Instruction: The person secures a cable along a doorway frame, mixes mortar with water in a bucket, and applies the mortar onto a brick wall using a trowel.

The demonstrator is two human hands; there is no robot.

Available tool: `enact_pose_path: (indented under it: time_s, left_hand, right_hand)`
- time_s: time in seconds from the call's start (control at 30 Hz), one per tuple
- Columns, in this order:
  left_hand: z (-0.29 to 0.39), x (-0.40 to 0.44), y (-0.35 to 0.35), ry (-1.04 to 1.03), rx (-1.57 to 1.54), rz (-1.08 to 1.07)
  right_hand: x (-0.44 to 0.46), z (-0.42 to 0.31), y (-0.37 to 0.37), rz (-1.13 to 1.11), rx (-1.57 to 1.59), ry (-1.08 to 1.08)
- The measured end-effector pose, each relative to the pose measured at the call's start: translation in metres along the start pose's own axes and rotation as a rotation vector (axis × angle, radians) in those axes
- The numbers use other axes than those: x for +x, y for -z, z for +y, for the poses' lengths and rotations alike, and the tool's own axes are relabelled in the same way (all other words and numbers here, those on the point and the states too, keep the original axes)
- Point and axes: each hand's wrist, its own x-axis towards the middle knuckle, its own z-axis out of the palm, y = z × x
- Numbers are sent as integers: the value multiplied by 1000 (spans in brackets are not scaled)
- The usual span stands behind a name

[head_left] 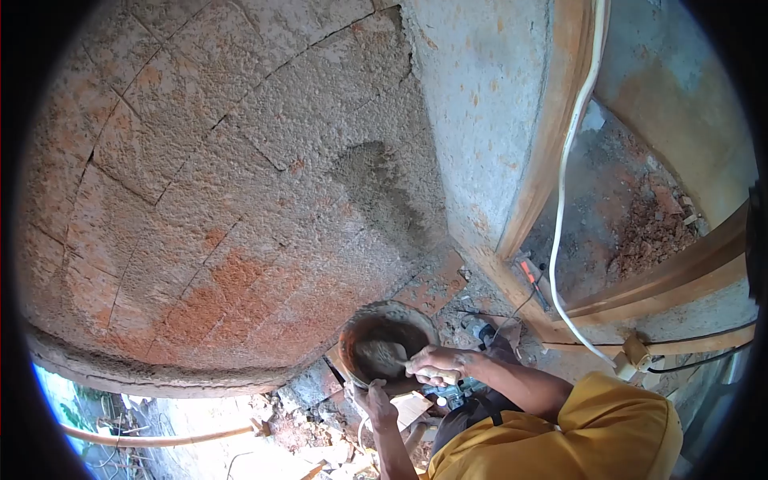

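A round bucket (410,320) sits low in front of me, below the brick wall. My right hand (436,365) is closed around the pale handle of a trowel (379,357), whose mortar-smeared blade is inside the bucket. My left hand (374,404) grips the near rim of the bucket from the lower left. How much mortar lies in the bucket is hard to make out in its shadow. On the wall above it, a darker wet patch of mortar (384,196) stands out near the corner.
The rough brick wall (264,200) fills the left side. A grey pillar (480,96) and wooden frame (520,224) rise at the right. A white cable (562,184) hangs there. Rubble (652,228) lies beyond the frame, with an orange-handled tool (528,274) near its corner.
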Motion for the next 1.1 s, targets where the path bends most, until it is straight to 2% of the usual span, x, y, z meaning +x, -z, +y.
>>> enact_pose_path:
  time_s: [0.07,0.13,0.17,0.23,0.3,0.37,0.4,0.5,0.6,0.67,0.73,0.77,0.8,0.83,0.9,0.97,1.0,1.03,1.07,1.1]
  left_hand:
    - [15,-8,-4,133,-28,102]
    - [31,-15,-8,259,-58,210]
    - [9,-12,22,308,-52,214]
    - [20,-27,43,-401,647,-70]
    - [33,-42,60,-784,1052,-221]
    - [42,-62,78,-818,1182,-222]
    - [41,-74,94,-652,1094,-165]
    - [39,-103,124,-247,817,81]
    - [39,-112,126,-95,710,220]
    - [41,-113,122,-61,687,245]
    - [39,-114,116,-37,657,257]
    - [40,-112,111,-31,648,253]
    - [39,-107,103,-32,626,246]
    - [38,-102,94,-30,604,240]
    - [44,-94,76,-18,568,221]
    - [44,-78,55,-26,511,189]
    - [46,-71,45,-35,486,165]
    - [46,-61,33,-46,460,146]
    - [47,-51,21,-56,443,129]
    - [48,-44,12,-58,426,112]
  right_hand:
    - [-4,-8,-17,-65,148,129]
    - [1,-18,-30,-171,255,354]
    - [2,-31,-43,-140,270,484]
    - [1,-59,-72,-28,322,711]
    - [-4,-93,-102,130,394,910]
    - [-19,-128,-136,386,426,1108]
    - [-19,-142,-145,516,444,1199]
    - [-1,-180,-144,935,263,1646]
    - [46,-219,-113,1353,146,1952]
    - [86,-257,-107,1346,327,2034]
    - [181,-314,-95,1382,272,1573]
    - [136,-343,-136,1090,-8,956]
    - [160,-346,-164,1122,-253,1469]
    - [120,-340,-209,907,-297,1835]
    - [80,-310,-252,768,-307,1811]
    - [76,-264,-237,676,-379,1933]
    - [83,-226,-210,564,-523,1720]
    - [44,-194,-190,514,-744,1186]
    - [21,-165,-172,455,-814,1121]
    - [41,-127,-126,163,-862,811]
